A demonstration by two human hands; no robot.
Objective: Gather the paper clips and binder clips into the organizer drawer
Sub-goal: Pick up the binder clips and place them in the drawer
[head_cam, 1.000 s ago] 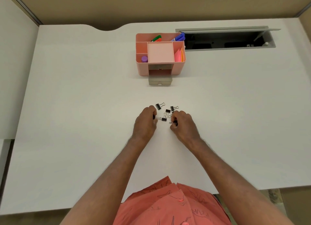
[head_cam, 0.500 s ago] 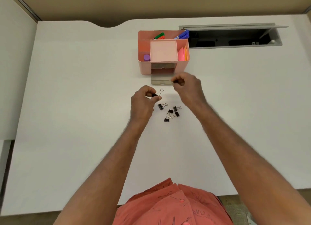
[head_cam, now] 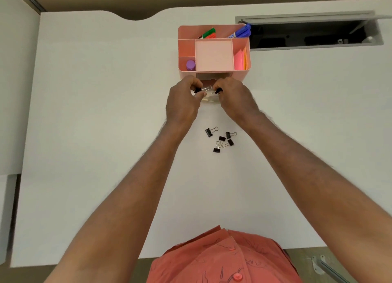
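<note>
A pink desk organizer (head_cam: 213, 71) stands at the back of the white desk, its small grey drawer (head_cam: 209, 99) pulled out toward me. Both hands hover over the drawer. My left hand (head_cam: 183, 101) pinches a black binder clip (head_cam: 199, 89) with silver handles. My right hand (head_cam: 235, 99) pinches another black binder clip (head_cam: 218, 91). Several more black binder clips (head_cam: 222, 139) lie loose on the desk below my hands. The drawer's inside is mostly hidden by my fingers.
The organizer's compartments hold green, red and blue markers (head_cam: 209, 33), a purple-capped item (head_cam: 190, 65) and pink and orange sticky notes (head_cam: 240, 60). An open cable hatch (head_cam: 307, 35) lies in the desk at the back right. A white partition (head_cam: 14, 92) borders the left side.
Both hands have lifted off the clip pile and moved forward to the drawer, each carrying a binder clip. The remaining clips stay on the desk.
</note>
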